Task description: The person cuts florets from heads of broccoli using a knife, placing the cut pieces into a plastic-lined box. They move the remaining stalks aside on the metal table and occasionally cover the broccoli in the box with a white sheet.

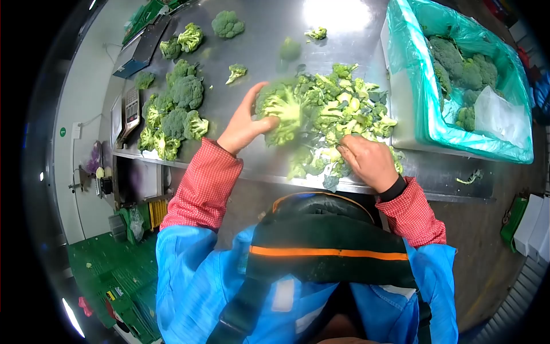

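My left hand (245,123) grips a broccoli head (281,109) from its left side, holding it on the steel table (263,34). My right hand (369,160) is closed, resting low at the near edge of a heap of broccoli trimmings (344,106); a thin blade or stem seems to stick out of the fist, but I cannot tell what it is. Both sleeves are red checked under a blue apron.
A pile of whole broccoli heads (175,112) lies at the table's left, with loose florets (236,71) farther back. A white crate lined with a green bag (435,123) holds more broccoli at the right. A scale (130,112) sits on the left edge.
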Motion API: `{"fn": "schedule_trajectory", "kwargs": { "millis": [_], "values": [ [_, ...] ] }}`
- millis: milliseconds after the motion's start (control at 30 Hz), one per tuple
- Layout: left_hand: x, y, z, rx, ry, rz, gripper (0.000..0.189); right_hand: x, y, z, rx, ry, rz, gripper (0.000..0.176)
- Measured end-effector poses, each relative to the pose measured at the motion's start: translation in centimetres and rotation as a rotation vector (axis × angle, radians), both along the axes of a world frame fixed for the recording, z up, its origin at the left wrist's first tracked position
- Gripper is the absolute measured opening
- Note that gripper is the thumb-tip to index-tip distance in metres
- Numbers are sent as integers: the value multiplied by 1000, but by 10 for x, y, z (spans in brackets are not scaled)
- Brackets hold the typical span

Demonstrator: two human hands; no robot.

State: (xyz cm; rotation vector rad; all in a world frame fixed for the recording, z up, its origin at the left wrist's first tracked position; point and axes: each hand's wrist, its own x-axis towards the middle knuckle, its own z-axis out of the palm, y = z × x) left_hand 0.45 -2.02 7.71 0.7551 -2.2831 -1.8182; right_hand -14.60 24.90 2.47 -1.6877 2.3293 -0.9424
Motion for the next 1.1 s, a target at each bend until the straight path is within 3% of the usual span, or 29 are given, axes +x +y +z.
{"fn": "schedule_trajectory", "kwargs": {
  "millis": [100,267,367,400,433,500,600,633,700,767,833,900,1000,1033,1100],
  "values": [
    [-4,-3,-1,-335,8,-118,81,-6,-5,5,87,61,35,16],
    [-18,10,14,-559,14,-217,75,-11,-13,8,168,203,51,19],
    [-16,2,-6,-480,14,-159,74,-14,-1,-10,246,213,48,19],
    [-10,-11,-24,-206,66,-3,71,-19,11,-32,270,205,49,19],
    [-9,-19,-18,-172,64,77,71,-19,20,-36,322,154,34,21],
    [-7,-21,-7,119,151,191,73,-17,24,-35,133,-8,-27,23],
    [-6,-12,-28,281,213,206,76,-14,3,-13,49,-624,-190,27],
    [-10,-3,-33,314,237,199,76,-10,-12,-18,-141,-797,-76,32],
    [-20,26,-36,445,317,179,76,-6,-21,-4,-31,-1561,-48,35],
    [-23,44,-49,361,313,121,79,2,-33,-2,-93,-1673,-105,35],
    [-21,52,-52,291,256,8,85,2,-36,0,-122,-1579,-213,29],
    [-18,55,-39,394,273,-69,96,2,-34,-5,-183,-1430,-216,30],
    [-17,61,-26,334,294,-113,100,15,-34,-4,-248,-1005,-264,39],
    [-16,61,-31,182,255,-110,98,17,-34,-1,-245,-857,-276,41],
    [-16,61,-42,-122,177,-104,95,17,-30,-2,-162,-824,-281,40]
  ]
}}
